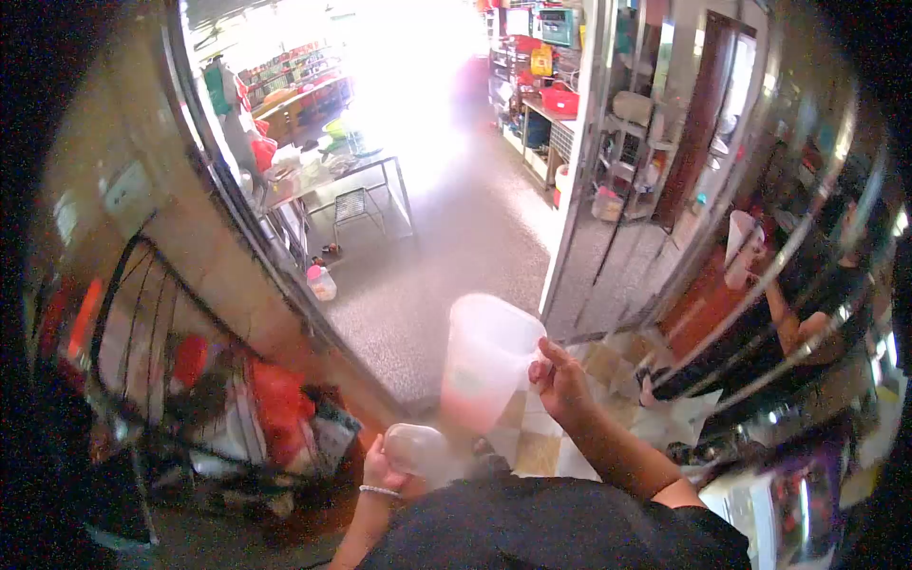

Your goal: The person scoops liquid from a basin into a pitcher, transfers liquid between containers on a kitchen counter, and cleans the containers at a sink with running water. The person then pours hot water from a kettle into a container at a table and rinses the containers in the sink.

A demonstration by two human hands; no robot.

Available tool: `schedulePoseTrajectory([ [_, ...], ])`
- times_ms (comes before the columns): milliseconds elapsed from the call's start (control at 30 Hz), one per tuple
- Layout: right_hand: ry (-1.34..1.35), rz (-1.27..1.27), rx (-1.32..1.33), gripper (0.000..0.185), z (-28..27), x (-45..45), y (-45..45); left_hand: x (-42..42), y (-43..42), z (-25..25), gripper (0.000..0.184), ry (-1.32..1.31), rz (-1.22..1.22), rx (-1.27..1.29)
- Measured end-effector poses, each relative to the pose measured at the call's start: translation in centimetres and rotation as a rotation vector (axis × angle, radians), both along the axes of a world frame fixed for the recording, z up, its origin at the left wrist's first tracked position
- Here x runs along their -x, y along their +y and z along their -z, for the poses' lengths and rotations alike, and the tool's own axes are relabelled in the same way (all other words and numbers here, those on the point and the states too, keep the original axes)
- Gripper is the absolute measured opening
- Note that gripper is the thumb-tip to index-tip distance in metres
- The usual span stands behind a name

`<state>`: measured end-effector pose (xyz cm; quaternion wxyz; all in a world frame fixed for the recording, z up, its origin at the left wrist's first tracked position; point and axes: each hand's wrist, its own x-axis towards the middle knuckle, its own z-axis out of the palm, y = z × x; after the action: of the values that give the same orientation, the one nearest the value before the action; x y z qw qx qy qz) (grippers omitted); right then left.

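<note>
A tall translucent plastic container [484,356], pinkish towards its bottom, is tilted in front of me with its wide mouth up. My right hand [560,378] pinches its rim on the right side. Lower and to the left, my left hand [382,467] has its fingers closed on a smaller translucent piece with a rounded rim [418,446], which looks like a lid or shallow tub; its lower part is blurred. A beaded bracelet circles my left wrist. The two pieces are close together, and I cannot tell whether they touch.
A doorway with a metal frame [560,237] opens ahead onto a speckled floor. Beyond it are a table [361,171], a stool [356,206] and shelves. At the lower left, a black wire rack stands by red bags [280,404]. Reflective panels on the right mirror a person.
</note>
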<state>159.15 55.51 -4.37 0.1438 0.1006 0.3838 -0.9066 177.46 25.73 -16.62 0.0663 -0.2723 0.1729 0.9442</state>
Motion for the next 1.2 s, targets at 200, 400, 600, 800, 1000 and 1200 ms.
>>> schedulePoseTrajectory([
  [200,0.077,-0.135,-0.072,0.020,1.0,19.7,-4.1,18.3,-3.9,-1.5,0.052,0.029,-0.083,0.009],
  [400,0.081,0.124,-0.166,0.019,-1.5,36.2,-6.0,36.9,-10.7,2.5,0.049,0.079,0.070,0.029],
  [600,0.037,0.260,-0.382,0.021,-0.1,52.4,-10.3,54.8,-13.6,-2.9,0.047,0.044,0.012,0.035],
  [800,0.034,0.261,-0.273,0.017,-1.3,72.0,-17.0,71.3,-22.3,-1.0,0.030,0.024,-0.123,0.047],
  [1000,0.142,0.155,-0.371,0.019,-1.2,89.7,-19.5,82.3,-28.0,-3.4,0.034,0.010,-0.260,0.220],
  [1200,0.146,0.321,-0.447,0.018,0.9,102.8,-15.0,98.7,-35.2,2.1,0.028,0.041,-0.174,0.206],
])
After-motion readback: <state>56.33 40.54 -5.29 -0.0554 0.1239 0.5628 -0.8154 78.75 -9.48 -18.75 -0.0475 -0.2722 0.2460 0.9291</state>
